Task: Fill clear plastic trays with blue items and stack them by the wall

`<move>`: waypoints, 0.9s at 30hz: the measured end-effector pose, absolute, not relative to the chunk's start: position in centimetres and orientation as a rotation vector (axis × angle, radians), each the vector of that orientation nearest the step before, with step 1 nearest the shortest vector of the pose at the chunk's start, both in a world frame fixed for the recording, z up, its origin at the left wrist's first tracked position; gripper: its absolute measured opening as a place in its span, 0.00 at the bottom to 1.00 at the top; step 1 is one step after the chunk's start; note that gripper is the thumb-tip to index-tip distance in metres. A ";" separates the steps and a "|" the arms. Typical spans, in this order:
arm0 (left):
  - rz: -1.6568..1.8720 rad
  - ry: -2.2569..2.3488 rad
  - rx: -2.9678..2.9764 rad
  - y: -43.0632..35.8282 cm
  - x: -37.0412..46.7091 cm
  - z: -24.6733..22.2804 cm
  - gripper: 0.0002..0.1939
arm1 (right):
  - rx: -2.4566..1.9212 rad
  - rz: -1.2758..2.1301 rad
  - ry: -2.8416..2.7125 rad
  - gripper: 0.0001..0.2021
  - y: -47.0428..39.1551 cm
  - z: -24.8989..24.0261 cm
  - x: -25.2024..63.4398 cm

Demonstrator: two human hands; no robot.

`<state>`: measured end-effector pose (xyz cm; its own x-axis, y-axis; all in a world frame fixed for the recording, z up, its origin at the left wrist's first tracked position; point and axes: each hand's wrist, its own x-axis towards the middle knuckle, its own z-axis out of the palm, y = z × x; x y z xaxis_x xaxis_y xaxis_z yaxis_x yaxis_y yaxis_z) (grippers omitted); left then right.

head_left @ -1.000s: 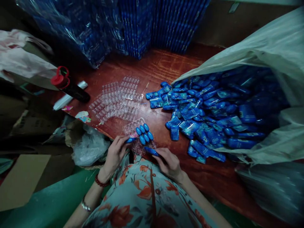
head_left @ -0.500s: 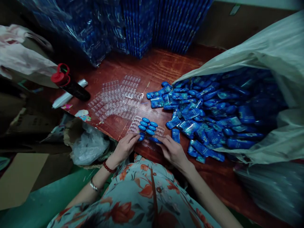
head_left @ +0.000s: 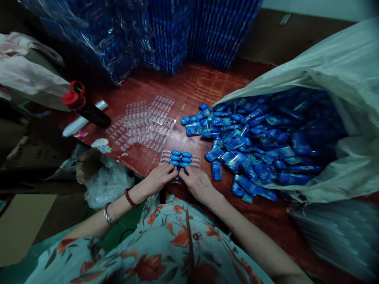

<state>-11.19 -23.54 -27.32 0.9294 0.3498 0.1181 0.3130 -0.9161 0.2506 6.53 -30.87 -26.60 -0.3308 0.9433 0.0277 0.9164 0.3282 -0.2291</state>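
A clear plastic blister tray (head_left: 195, 161) lies near the table's front edge, with several glossy blue oval packs (head_left: 175, 157) standing in two columns along its middle. My left hand (head_left: 158, 178) reaches over the tray's near left part, its fingertips closed on a small blue pack that they mostly cover. From the right, my right hand (head_left: 197, 184) bends its fingers down onto another blue pack in the same row, also largely hidden. Both hands' fingertips almost meet at the tray's centre.
Fanned clear trays (head_left: 142, 122) lie behind on the red-brown table (head_left: 189, 88). A white sack (head_left: 254, 88) spills loose blue wrapped packs (head_left: 237, 146) at right. A black bottle with a red lid (head_left: 89, 112) stands left. Stacked blue packages (head_left: 168, 39) line the back.
Both hands have come closer together over the tray, and the packs they held apart at its near side are now down at its middle. The tray has turned straighter.
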 end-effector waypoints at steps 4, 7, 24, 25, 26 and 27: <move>0.366 0.575 2.868 -23.6 -11.6 -28.8 0.16 | -1.880 0.180 -2.449 0.11 -30.7 -26.0 5.7; 0.561 0.654 2.887 -23.8 -12.3 -29.6 0.17 | -1.860 0.069 -2.357 0.11 -31.9 -26.7 6.7; 0.009 1.276 2.726 -26.1 8.2 -29.2 0.19 | -2.509 0.479 -1.716 0.18 -35.3 -28.6 14.7; 0.009 1.251 2.729 -26.1 8.0 -29.1 0.19 | -2.468 0.511 -1.644 0.17 -35.8 -28.8 15.0; 0.011 1.218 2.736 -26.2 7.6 -28.8 0.19 | -2.409 0.541 -1.554 0.16 -36.4 -29.1 15.2; 0.016 1.178 2.745 -26.4 7.0 -28.2 0.20 | -2.336 0.556 -1.444 0.16 -36.9 -29.2 15.3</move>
<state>6.97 -26.38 -28.22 0.6908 0.7212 -0.0507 0.7196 -0.6790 0.1452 15.35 -36.93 -29.23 0.4074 0.9009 -0.1499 0.7688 -0.4269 -0.4761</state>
